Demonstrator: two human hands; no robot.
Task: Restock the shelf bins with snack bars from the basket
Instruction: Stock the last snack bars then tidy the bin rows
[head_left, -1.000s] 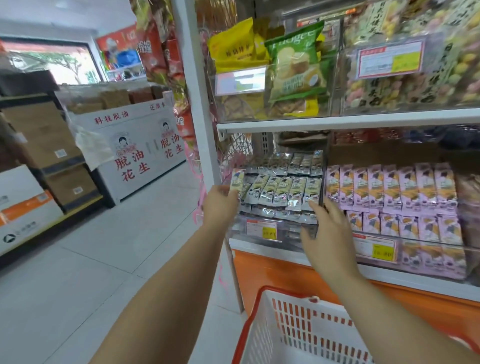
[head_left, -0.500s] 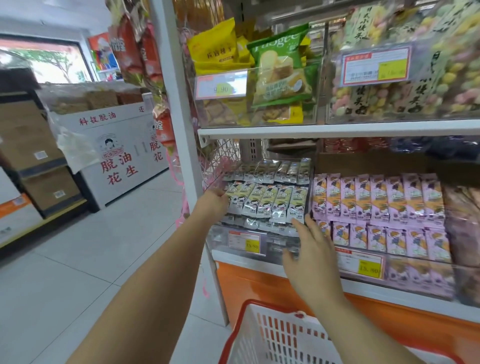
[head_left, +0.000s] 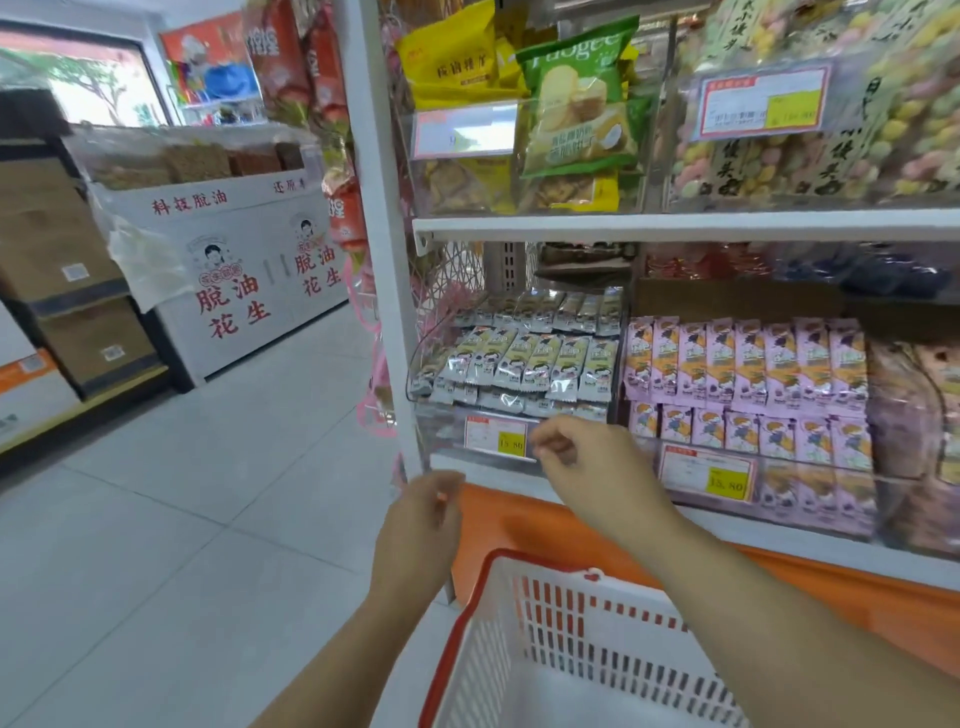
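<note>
Shop aisle, white shelf (head_left: 675, 226). Snack bars (head_left: 524, 358) lie in rows in clear bin (head_left: 440, 434), low on shelf. Left hand (head_left: 421, 519) and right hand (head_left: 589, 467) near bin front, fingers loosely curled, holding nothing. Basket (head_left: 470, 618) below hands.

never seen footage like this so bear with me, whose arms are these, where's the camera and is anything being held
No machine here: a person wears a wide-angle camera on the head, looking forward and down, so the single picture shows their own arms. The left hand and right hand hang before a shop shelf, fingers loosely curled. I see nothing held, though the left palm is hidden. Below them is a white basket with a red rim. On the shelf, a clear bin holds grey-green snack bars; pink bars fill the next.
</note>
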